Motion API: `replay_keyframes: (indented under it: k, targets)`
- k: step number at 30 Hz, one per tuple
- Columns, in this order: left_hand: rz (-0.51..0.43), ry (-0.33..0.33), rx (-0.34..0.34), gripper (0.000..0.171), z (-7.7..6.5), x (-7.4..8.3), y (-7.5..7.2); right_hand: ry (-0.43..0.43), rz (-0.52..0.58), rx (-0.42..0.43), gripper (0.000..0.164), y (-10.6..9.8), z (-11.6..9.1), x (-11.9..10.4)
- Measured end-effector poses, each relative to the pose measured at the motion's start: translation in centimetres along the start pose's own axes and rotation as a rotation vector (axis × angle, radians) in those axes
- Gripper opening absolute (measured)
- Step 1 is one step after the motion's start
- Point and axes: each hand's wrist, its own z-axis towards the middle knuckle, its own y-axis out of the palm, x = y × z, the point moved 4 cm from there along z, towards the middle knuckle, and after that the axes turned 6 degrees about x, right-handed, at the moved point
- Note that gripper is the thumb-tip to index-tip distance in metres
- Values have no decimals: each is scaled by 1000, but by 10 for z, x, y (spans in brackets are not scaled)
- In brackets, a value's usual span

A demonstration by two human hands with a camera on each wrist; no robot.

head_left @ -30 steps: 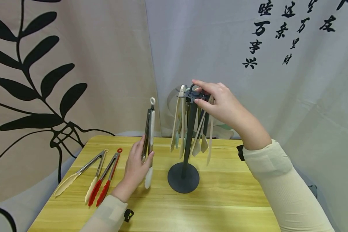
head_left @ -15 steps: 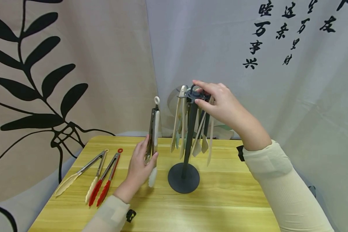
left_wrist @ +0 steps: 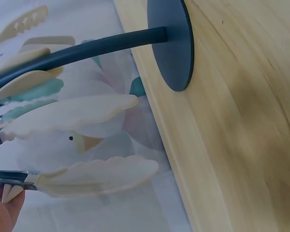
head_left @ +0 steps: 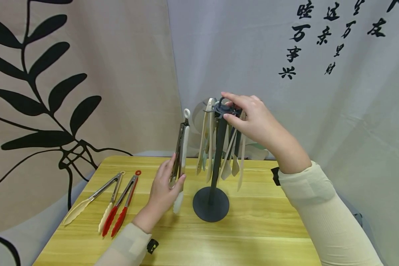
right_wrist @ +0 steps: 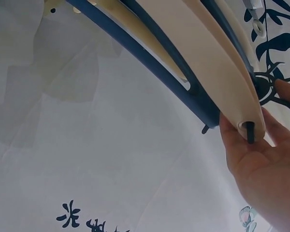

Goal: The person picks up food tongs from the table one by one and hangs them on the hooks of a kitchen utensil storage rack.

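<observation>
My left hand (head_left: pixel 162 188) grips a pair of tongs (head_left: pixel 185 142) with dark metal arms and white tips, upright, ring end up, left of the stand. In the left wrist view the scalloped white tips (left_wrist: pixel 99 176) point toward the table, the hand partly cut off. My right hand (head_left: pixel 254 114) holds the top of a dark utensil stand (head_left: pixel 216 166), thumb in front and fingers over its hooked head. Several utensils hang from the hooks. Close to the right fingers, a beige utensil handle (right_wrist: pixel 208 53) hangs by its hole on a hook.
Two pairs of tongs lie spread on the left of the wooden table (head_left: pixel 252 221): cream-tipped tongs (head_left: pixel 76 212) and red-tipped tongs (head_left: pixel 119 218). The stand's round base (head_left: pixel 211 207) rests mid-table. A printed curtain (head_left: pixel 129 74) hangs behind the table's far edge.
My left hand has moved right with the white-tipped tongs, closer to the stand, and the tongs' ring end has risen slightly. The right hand stays at the top of the stand.
</observation>
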Motion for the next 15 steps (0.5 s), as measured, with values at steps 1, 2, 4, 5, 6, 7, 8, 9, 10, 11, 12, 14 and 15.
replay_keyframes:
  k: [1, 2, 4, 5, 6, 7, 8, 9, 10, 11, 12, 14, 15]
  targets:
    - [3, 3, 1, 77, 0, 0, 1, 0, -3, 6, 55, 0, 0, -1]
    - [5, 7, 2, 78, 0, 1, 1, 1, -6, 11, 55, 0, 0, -1]
    - [10, 15, 2, 78, 0, 2, 1, 2, -14, 25, 55, 0, 0, -2]
    - [12, 20, 4, 78, 0, 3, 1, 4, -19, 30, 55, 0, 0, -3]
    - [13, 25, 5, 78, 0, 4, 1, 6, -23, 37, 55, 0, -1, -3]
    - [13, 30, 5, 78, 0, 4, 1, 6, -28, 44, 55, 0, -1, -3]
    - [11, 35, 6, 78, 1, 5, 1, 7, -35, 50, 55, 0, -1, -3]
    - [11, 39, 5, 78, 1, 6, 2, 7, -39, 57, 55, 0, -1, -3]
    - [11, 44, 6, 78, 1, 7, 2, 8, -42, 63, 55, 0, -2, -3]
    - [12, 48, 9, 78, 2, 8, 2, 7, -46, 68, 55, 1, -2, -4]
    - [11, 51, 11, 78, 2, 8, 2, 8, -48, 73, 55, 1, -2, -4]
    - [12, 54, 14, 79, 3, 9, 2, 8, -52, 81, 54, 1, -2, -4]
    - [13, 55, 16, 79, 3, 9, 2, 9, -51, 85, 54, 1, -2, -4]
